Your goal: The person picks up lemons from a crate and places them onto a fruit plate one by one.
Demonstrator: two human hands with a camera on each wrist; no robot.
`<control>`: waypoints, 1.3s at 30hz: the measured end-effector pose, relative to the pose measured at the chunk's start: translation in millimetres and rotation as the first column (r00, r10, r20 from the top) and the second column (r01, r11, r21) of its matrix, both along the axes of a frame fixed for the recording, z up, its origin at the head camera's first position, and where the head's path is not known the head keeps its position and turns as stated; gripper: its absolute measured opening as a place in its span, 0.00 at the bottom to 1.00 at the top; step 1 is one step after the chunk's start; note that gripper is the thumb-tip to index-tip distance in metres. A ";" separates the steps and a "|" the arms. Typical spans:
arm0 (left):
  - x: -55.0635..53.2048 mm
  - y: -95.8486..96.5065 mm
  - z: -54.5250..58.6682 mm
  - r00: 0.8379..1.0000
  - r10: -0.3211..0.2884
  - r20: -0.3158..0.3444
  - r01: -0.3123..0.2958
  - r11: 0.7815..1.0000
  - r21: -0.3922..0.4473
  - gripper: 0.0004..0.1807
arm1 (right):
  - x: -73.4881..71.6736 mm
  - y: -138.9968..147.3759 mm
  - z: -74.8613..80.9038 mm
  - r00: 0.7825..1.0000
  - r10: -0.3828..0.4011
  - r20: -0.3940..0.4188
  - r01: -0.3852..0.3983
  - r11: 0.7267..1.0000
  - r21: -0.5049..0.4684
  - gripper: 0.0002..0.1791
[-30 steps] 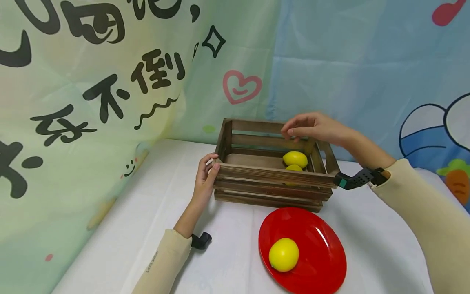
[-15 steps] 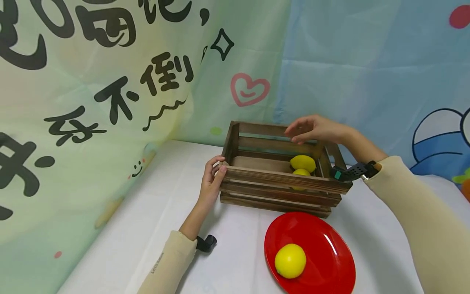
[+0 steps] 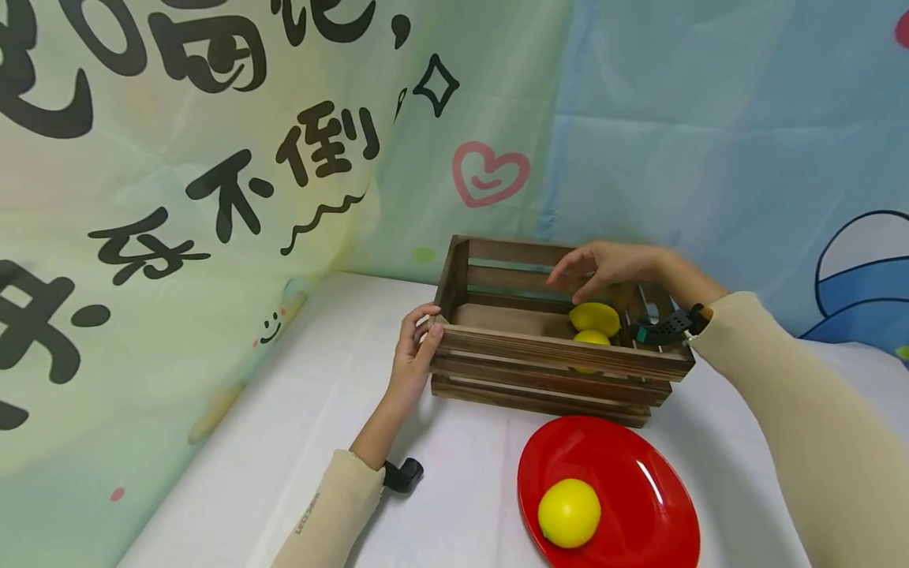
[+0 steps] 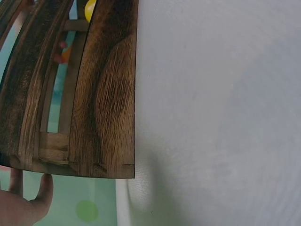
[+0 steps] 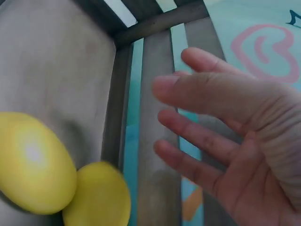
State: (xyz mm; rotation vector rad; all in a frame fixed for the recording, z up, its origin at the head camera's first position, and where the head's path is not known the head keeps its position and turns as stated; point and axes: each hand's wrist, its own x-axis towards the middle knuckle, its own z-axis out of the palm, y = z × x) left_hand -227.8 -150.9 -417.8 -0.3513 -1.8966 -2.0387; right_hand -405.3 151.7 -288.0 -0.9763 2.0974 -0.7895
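A slatted wooden crate (image 3: 540,345) stands on the white cloth with two yellow lemons at its right end. My left hand (image 3: 414,347) grips the crate's left edge, thumb in front and fingers round the side. In the left wrist view, fingertips (image 4: 45,188) show at the end of the slats. Over the crate's inside hovers my right hand (image 3: 614,263), fingers loosely bent and holding nothing. The rear lemon (image 3: 595,318) lies just below its thumb; the front lemon (image 3: 591,338) is partly hidden by the top slat. Both lemons (image 5: 35,162) sit apart from that hand in the right wrist view.
In front of the crate, a red plate (image 3: 649,505) bears a third lemon (image 3: 569,513) on its left side. A printed cloth backdrop (image 3: 639,158) rises close behind the crate. The white tablecloth (image 3: 284,442) stretches to the left.
My right hand has come down lower into the crate, toward the rear lemon. The left hand keeps its grip on the edge. The whole view has shifted slightly.
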 end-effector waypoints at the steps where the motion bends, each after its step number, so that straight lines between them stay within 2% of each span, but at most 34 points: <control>1: -0.1 0.7 0.0 1.000 0.000 -0.001 0.000 1.000 -0.001 0.19 | -1.1 2.2 -2.3 1.000 -0.002 -0.007 0.002 1.000 0.002 0.27; 6: 0.0 4.7 1.7 1.000 -0.007 -0.011 0.007 1.000 -0.004 0.19 | -6.0 17.4 -14.4 1.000 -0.017 -0.010 0.017 1.000 -0.004 0.26; 11: -0.6 4.9 4.5 1.000 -0.018 -0.011 0.018 1.000 -0.012 0.19 | -8.1 23.6 -20.2 1.000 -0.025 0.012 0.025 0.999 0.023 0.26; 18: 0.3 -2.7 7.4 0.999 0.006 -0.033 -0.006 1.000 -0.003 0.18 | -12.2 9.9 -17.9 0.997 0.048 -0.062 -0.040 0.991 0.126 0.22; 22: 1.4 -2.9 7.0 0.999 -0.006 -0.043 0.006 1.000 0.002 0.19 | -12.6 9.1 -19.9 0.995 0.074 -0.065 -0.059 0.978 0.202 0.22; 29: 5.2 -0.5 0.6 1.000 -0.015 -0.023 0.015 1.000 0.004 0.18 | -12.8 12.8 -32.7 0.989 0.147 -0.023 -0.134 0.946 0.295 0.26; 36: 4.4 0.4 0.8 1.000 0.000 -0.015 0.001 1.000 0.010 0.19 | -15.2 11.7 -33.8 0.969 0.234 -0.086 -0.186 0.907 0.377 0.26; 39: 3.1 0.3 -0.1 1.000 -0.005 -0.017 0.005 1.000 0.012 0.19 | -13.8 11.1 -33.0 0.961 0.265 -0.081 -0.211 0.888 0.409 0.25</control>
